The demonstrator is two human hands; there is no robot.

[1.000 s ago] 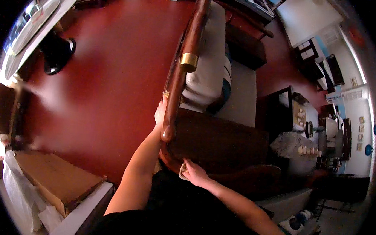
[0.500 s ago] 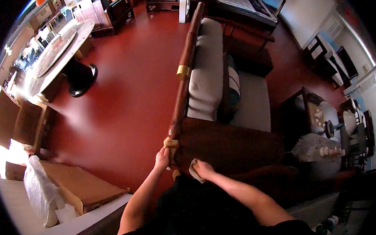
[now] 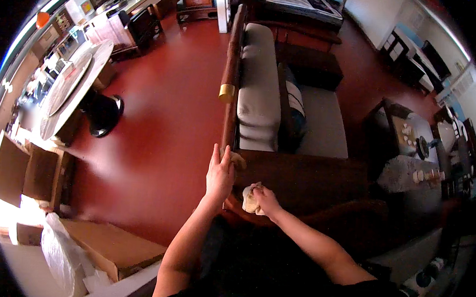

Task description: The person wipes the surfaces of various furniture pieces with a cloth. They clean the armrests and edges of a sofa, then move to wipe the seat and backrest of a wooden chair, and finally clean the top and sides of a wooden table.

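Observation:
My left hand (image 3: 220, 177) lies over the near end of the sofa's wooden top rail, two fingers stretched forward and apart. A tan cloth (image 3: 239, 160) shows at its inner side, held against the wood and partly hidden by the hand. Closed around a bunched, cream-coloured cloth (image 3: 251, 199), my right hand (image 3: 266, 201) is over the near edge of the sofa's dark wooden side panel (image 3: 302, 171). The round wooden rail (image 3: 234, 55) runs away from me and carries a brass-coloured band (image 3: 226, 93). Grey cushions (image 3: 259, 95) line the sofa beside it.
A round table (image 3: 69, 94) on a black pedestal stands at left on the red floor (image 3: 156, 143). Cardboard boxes (image 3: 115, 247) and white plastic wrap (image 3: 62, 257) lie near left. A low table (image 3: 402, 134) with small items is at right.
Both hands have moved forward and somewhat to the right with their cloths. My left fingers, earlier curled on the cloth, now reach out over the rail end. The view has shifted slightly.

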